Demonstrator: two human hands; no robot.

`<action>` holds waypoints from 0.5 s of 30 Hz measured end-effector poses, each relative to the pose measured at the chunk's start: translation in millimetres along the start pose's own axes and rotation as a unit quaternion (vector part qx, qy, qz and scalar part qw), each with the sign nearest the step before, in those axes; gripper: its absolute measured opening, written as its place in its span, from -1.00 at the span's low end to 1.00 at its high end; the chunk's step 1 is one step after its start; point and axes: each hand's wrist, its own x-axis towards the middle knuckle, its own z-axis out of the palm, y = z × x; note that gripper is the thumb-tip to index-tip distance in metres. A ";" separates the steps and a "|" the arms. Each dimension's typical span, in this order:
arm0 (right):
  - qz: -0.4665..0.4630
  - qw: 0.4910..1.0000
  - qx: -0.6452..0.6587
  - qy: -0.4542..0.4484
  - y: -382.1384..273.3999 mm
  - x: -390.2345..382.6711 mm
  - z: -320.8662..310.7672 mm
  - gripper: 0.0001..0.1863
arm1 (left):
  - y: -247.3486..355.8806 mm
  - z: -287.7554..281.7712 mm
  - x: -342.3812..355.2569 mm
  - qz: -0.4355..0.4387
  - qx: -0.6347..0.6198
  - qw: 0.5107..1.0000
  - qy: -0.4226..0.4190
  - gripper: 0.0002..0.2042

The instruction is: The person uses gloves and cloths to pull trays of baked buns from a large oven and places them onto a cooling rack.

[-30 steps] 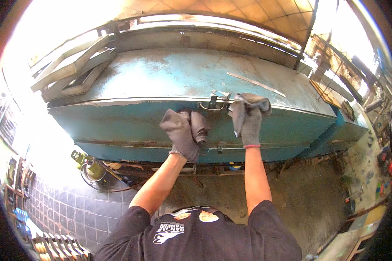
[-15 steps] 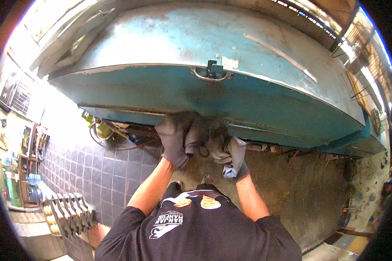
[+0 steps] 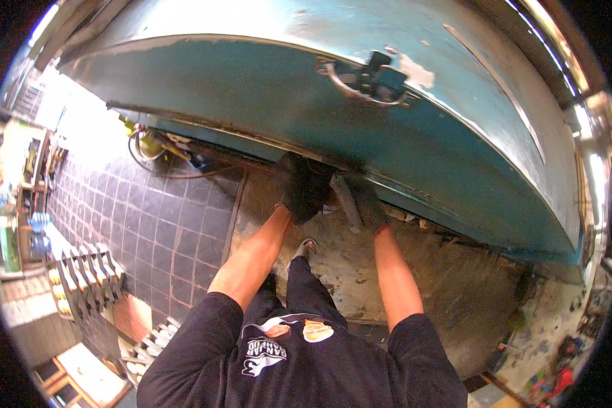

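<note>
A large teal metal cabinet [image 3: 251,88] with a curved-looking front edge leans over the space before me, a metal handle with a dark latch [image 3: 377,78] on its upper edge. Under its lower edge, my left hand [image 3: 302,189] is wrapped in dark grey cloth or a glove and reaches into shadow. Beside it, my right hand [image 3: 368,207] is covered in the same way and also goes in under the edge. A lighter grey flap of cloth [image 3: 347,202] hangs between them. The fingers of both hands are hidden, and what they touch is too dark to make out.
Left of the cabinet stands a yellow-green gas cylinder [image 3: 148,146] with a hose [image 3: 194,175] along the dark tiled floor [image 3: 143,224]. A slatted rack [image 3: 88,279] and a white-topped stool [image 3: 88,374] are at the lower left. Colourful clutter [image 3: 564,381] lies at the lower right.
The view has turned and shifted, with the cabinet now tilted down to the right. Both hands have gone deeper under its lower edge, and one foot shows further forward.
</note>
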 end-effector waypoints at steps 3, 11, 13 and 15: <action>-0.035 0.999 -0.037 0.013 11.5 -15.6 2.2 -0.47 | -47.7 26.2 -20.8 -0.047 -0.074 0.995 0.056 -0.74; -0.459 0.810 -0.362 0.038 36.0 74.5 109.1 -0.29 | -153.9 120.4 -106.4 -0.158 -0.387 0.885 0.207 -0.53; -0.394 0.866 -0.257 -0.169 39.9 127.9 127.0 -0.23 | -181.6 141.0 -122.4 -0.215 -0.562 0.753 0.267 -0.51; -0.295 0.914 -0.178 -0.215 81.4 174.9 147.5 -0.29 | -207.2 159.6 -135.3 -0.246 -0.652 0.661 0.279 -0.54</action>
